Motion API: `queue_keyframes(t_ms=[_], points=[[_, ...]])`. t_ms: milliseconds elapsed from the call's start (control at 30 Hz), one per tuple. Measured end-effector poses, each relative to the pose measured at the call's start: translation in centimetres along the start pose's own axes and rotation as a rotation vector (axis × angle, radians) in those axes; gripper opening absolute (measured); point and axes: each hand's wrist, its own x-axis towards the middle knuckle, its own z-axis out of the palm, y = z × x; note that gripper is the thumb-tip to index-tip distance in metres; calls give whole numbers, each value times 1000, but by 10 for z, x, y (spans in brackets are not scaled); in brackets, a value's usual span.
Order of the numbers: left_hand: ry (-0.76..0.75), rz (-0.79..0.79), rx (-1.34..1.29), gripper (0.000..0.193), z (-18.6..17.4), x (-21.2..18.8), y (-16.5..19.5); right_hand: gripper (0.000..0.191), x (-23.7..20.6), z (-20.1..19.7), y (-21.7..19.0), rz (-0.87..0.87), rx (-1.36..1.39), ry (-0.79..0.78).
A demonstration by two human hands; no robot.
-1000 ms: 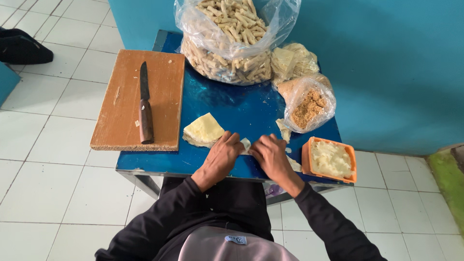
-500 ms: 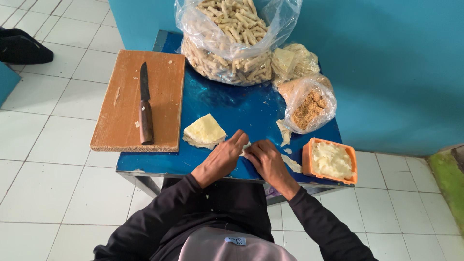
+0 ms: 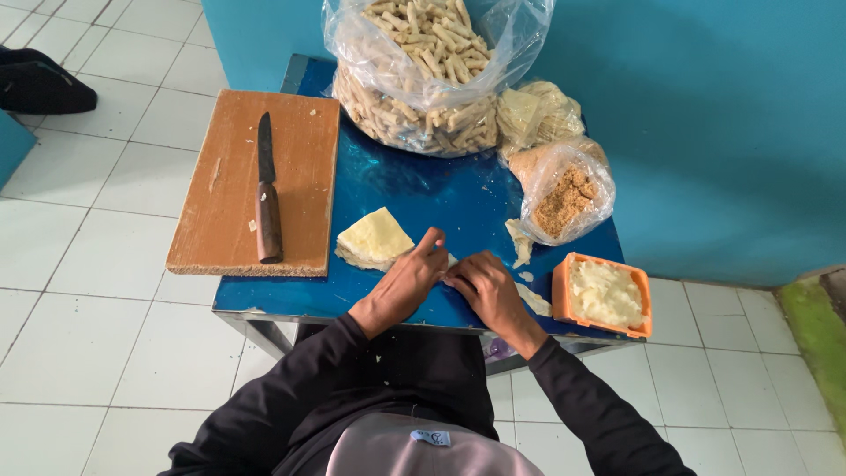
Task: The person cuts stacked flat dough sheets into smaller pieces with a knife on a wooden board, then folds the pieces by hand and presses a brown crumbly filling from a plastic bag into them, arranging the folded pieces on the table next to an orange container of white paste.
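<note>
My left hand [image 3: 404, 284] and my right hand [image 3: 486, 288] meet at the front of a small blue table [image 3: 423, 189]. Between their fingertips they pinch a small pale wrapper piece [image 3: 450, 261], mostly hidden by the fingers. A stack of pale yellow square wrapper sheets [image 3: 374, 238] lies just left of my left hand. An orange tub of pale mashed filling [image 3: 604, 293] stands to the right of my right hand. Scraps of pale wrapper [image 3: 520, 241] lie between the hands and the tub.
A wooden cutting board [image 3: 227, 185] with a dark knife [image 3: 266, 194] overhangs the table's left side. A big clear bag of rolled sticks [image 3: 423, 70], a bag of crumbs [image 3: 564, 198] and a bag of pale sheets [image 3: 533, 110] sit at the back. A turquoise wall rises behind; white floor tiles surround the table.
Both hands have shifted slightly on the small wrapper piece, fingers working it closer together. Everything else on the table is unmoved.
</note>
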Motion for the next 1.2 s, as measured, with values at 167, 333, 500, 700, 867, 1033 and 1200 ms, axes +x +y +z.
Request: queue_keyframes(t_ms=[167,333,500,700,867,1033,1200], points=[[84,144,52,8,2,4,-7,13,8,0,7,251,137,-118],[32,68,164,5,7,8,-10,16,3,1,2,101,38,-13],[-22,-18,106,7,2,5,-2,13,1,6,3,22,-55,0],[65,68,155,13,3,-2,5,11,-1,9,7,53,-105,-12],[22,21,257,7,6,-2,1,16,-4,6,6,102,-41,-15],[77,22,276,17,7,0,5,14,3,2,5,35,-117,4],[7,-2,373,37,10,7,6,22,5,-3,-3,31,-158,59]])
